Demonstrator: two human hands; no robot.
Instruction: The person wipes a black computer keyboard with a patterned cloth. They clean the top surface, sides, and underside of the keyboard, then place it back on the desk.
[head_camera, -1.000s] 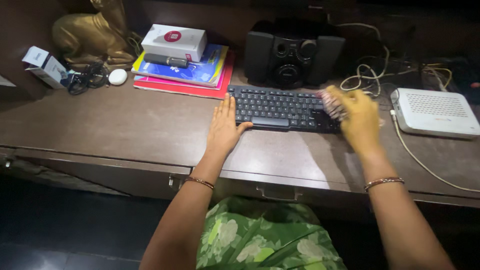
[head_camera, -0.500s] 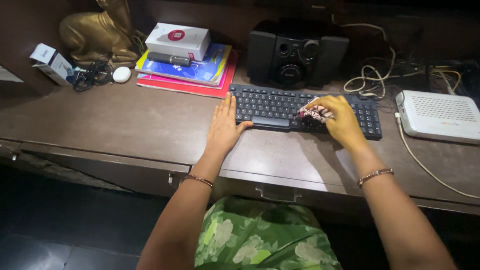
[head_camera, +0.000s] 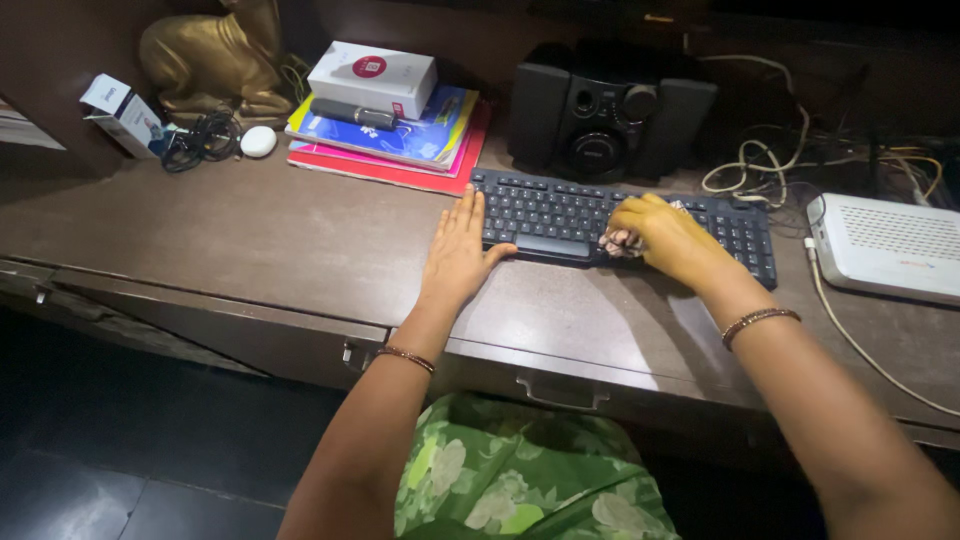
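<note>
A black keyboard (head_camera: 545, 208) lies on the dark wooden desk (head_camera: 280, 245). My left hand (head_camera: 458, 252) rests flat on the desk at the keyboard's left end, thumb touching its front edge. My right hand (head_camera: 668, 238) presses a crumpled patterned cloth (head_camera: 619, 240) onto the keys near the keyboard's middle, fingers closed around it.
Behind the keyboard stands a black speaker set (head_camera: 610, 118). A stack of books (head_camera: 400, 140) with a white box (head_camera: 372, 77) is at the back left, next to a gold animal figure (head_camera: 215, 58). A white router (head_camera: 888, 245) and tangled cables (head_camera: 760, 160) lie right.
My right hand has swept the cloth leftward across the keyboard, from its right end to the middle. The left hand has stayed in place.
</note>
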